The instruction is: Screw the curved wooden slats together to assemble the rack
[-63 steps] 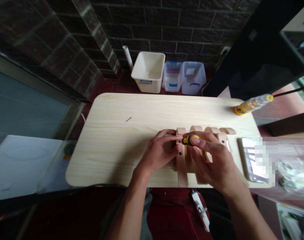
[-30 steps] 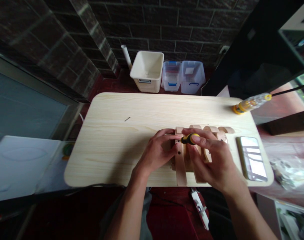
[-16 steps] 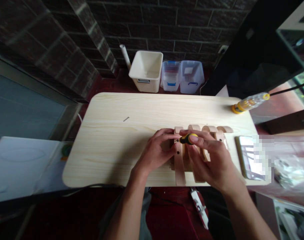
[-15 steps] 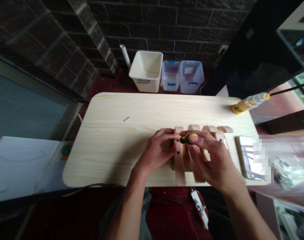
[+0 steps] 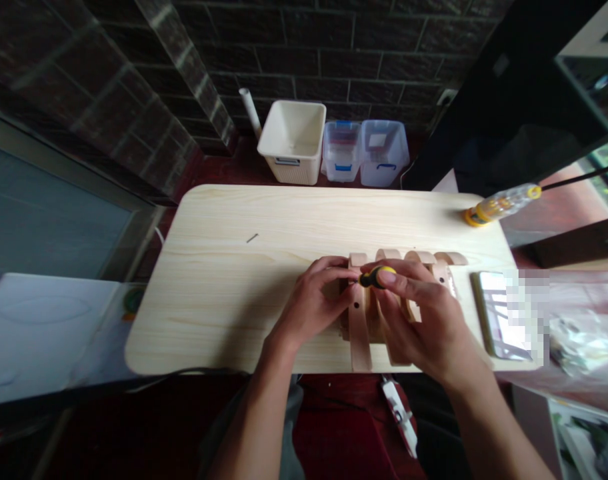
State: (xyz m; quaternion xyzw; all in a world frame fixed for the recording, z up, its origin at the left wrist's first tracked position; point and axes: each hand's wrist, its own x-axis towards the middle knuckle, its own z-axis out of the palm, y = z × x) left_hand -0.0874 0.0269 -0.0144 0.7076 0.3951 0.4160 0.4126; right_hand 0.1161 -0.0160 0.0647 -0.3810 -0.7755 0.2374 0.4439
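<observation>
My right hand (image 5: 427,310) grips a screwdriver (image 5: 371,277) with a black and yellow handle, its shaft pointing left. The tip meets a curved wooden slat (image 5: 360,340), near a dark screw hole (image 5: 357,305). Closed at the slat's left edge is my left hand (image 5: 317,297), its thumb and index fingertips on either side of the tip. Whether a screw sits between those fingertips is too small to tell. The slat belongs to a light wooden assembly with several curved slats, partly hidden under my right hand.
A loose screw (image 5: 253,237) lies on the wooden table (image 5: 209,287). A phone (image 5: 499,313) rests at the right, and a clear yellow-capped screwdriver case (image 5: 501,205) at the far right corner. Behind the table stand a cream bin (image 5: 294,150) and two clear plastic boxes.
Both hands and the wooden assembly stay almost where they were. The screwdriver remains at the same spot on the slat, with no clear movement.
</observation>
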